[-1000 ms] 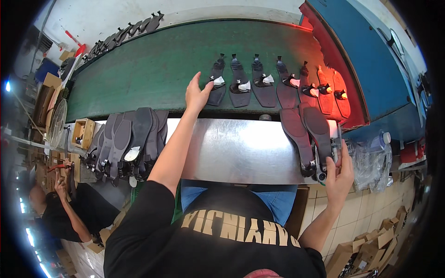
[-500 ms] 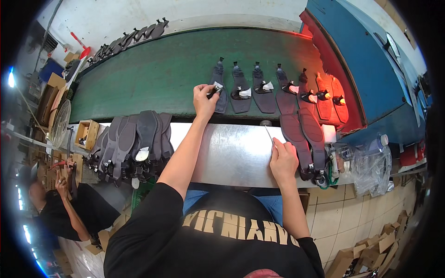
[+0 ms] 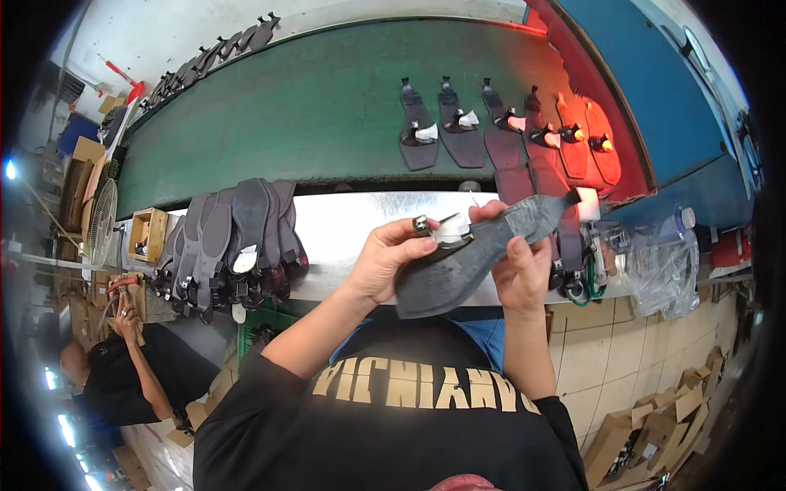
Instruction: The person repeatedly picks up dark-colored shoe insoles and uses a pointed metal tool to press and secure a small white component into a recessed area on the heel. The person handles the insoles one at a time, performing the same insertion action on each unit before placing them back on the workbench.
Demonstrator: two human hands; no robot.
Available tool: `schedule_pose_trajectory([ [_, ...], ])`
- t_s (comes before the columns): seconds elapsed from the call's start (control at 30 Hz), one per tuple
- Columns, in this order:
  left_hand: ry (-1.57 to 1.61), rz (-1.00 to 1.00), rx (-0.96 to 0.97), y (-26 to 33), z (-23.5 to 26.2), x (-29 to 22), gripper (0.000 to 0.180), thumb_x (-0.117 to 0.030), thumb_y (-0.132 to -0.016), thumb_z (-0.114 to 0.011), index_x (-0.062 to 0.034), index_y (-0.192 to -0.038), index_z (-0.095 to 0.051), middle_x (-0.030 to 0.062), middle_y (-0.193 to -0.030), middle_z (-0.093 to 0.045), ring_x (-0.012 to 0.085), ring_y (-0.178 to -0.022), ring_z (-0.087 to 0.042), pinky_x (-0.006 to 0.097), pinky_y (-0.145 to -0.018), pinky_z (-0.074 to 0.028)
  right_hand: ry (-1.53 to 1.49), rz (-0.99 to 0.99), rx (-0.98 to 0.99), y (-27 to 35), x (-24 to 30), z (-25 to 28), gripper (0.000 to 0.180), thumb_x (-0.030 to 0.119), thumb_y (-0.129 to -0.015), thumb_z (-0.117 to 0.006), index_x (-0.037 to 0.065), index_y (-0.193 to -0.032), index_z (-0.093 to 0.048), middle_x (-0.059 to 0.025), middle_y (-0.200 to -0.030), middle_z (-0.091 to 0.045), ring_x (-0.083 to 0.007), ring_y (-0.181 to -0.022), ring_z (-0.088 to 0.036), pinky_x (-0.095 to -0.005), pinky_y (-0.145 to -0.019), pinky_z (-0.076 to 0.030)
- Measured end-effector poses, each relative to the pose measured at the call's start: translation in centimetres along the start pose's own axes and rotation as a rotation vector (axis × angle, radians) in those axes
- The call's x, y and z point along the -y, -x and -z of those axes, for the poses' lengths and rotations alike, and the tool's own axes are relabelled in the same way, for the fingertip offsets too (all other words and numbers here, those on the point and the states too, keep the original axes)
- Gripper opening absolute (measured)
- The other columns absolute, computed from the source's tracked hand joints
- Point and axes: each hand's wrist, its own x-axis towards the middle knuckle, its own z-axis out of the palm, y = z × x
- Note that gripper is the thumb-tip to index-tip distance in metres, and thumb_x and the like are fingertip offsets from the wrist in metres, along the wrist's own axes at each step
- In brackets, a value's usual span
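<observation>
Between my two hands a dark grey sandal (image 3: 458,282) is held up over the metal table edge, tilted with its narrow heel end toward the upper right. My left hand (image 3: 381,262) pinches the strap side at the wide front end, beside a white paper tag (image 3: 451,230). My right hand (image 3: 522,270) is closed around the narrow part, thumb on the near face, fingers behind. A thin tip shows just above my right fingers; the rest of the thin stick seen there earlier is hidden.
Several similar sandals (image 3: 419,123) lie in a row on the green belt (image 3: 286,106), leading into a red-lit opening of a blue machine (image 3: 655,90). A pile of grey sandals (image 3: 219,237) sits at left beside a wooden box (image 3: 149,235). A co-worker (image 3: 135,368) works at far left.
The leftmost sandal has been lifted off the belt and brought close to me. My left hand has come back with it, and my right hand has closed on its narrow end.
</observation>
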Motion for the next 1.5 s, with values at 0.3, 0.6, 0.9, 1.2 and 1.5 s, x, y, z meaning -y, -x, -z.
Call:
schedule_pose_trajectory([
  [0.3,-0.055,-0.046,0.011,1.1,1.7,0.3,0.028,0.001,-0.083,-0.064,-0.0002,-0.111,-0.065,0.0108,-0.112,-0.065,0.0172,-0.104,-0.061,0.031,-0.094,-0.048,0.645,0.038,0.034,3.4,0.4,0.2,0.038,0.003,-0.070,-0.079,0.005,-0.090,-0.047,-0.0044,-0.096,-0.051,-0.0111,-0.088,-0.048,-0.0255,-0.085,-0.039],
  [0.6,-0.162,-0.128,0.089,1.7,2.4,-0.1,0.029,0.003,-0.082,-0.063,-0.0026,-0.110,-0.064,0.0127,-0.115,-0.064,0.0187,-0.106,-0.061,0.031,-0.094,-0.048,0.731,-0.097,-0.024,5.0,0.1,-2.4,0.055,0.001,-0.070,-0.076,-0.001,-0.122,-0.058,-0.0092,-0.092,-0.063,-0.0178,-0.087,-0.061,-0.0267,-0.081,-0.046],
  [0.9,-0.189,-0.158,0.093,1.6,2.3,0.0,0.035,-0.002,-0.076,-0.071,-0.0019,-0.111,-0.064,0.0179,-0.115,-0.065,0.0231,-0.107,-0.062,0.036,-0.094,-0.049,0.924,0.082,0.059,5.6,-0.6,-1.8,0.045,-0.003,-0.074,-0.071,-0.002,-0.117,-0.062,-0.0153,-0.103,-0.067,-0.0234,-0.094,-0.065,-0.0297,-0.084,-0.048],
  [1.2,-0.188,-0.144,0.101,1.6,2.4,0.2,0.032,-0.001,-0.076,-0.071,-0.0012,-0.107,-0.065,0.0199,-0.115,-0.064,0.0247,-0.107,-0.062,0.038,-0.095,-0.049,0.895,0.082,0.057,5.7,-1.0,-1.4,0.039,-0.004,-0.075,-0.069,-0.002,-0.114,-0.064,-0.0158,-0.105,-0.067,-0.0245,-0.094,-0.065,-0.0300,-0.083,-0.049],
  [1.5,-0.232,-0.110,0.090,1.8,2.1,-0.5,0.033,0.003,-0.073,-0.071,0.0014,-0.106,-0.068,0.0212,-0.116,-0.064,0.0253,-0.106,-0.063,0.039,-0.095,-0.049,0.960,0.100,0.113,5.3,-0.3,-1.6,0.040,-0.005,-0.074,-0.068,-0.002,-0.114,-0.064,-0.0145,-0.098,-0.066,-0.0224,-0.085,-0.064,-0.0287,-0.076,-0.049],
])
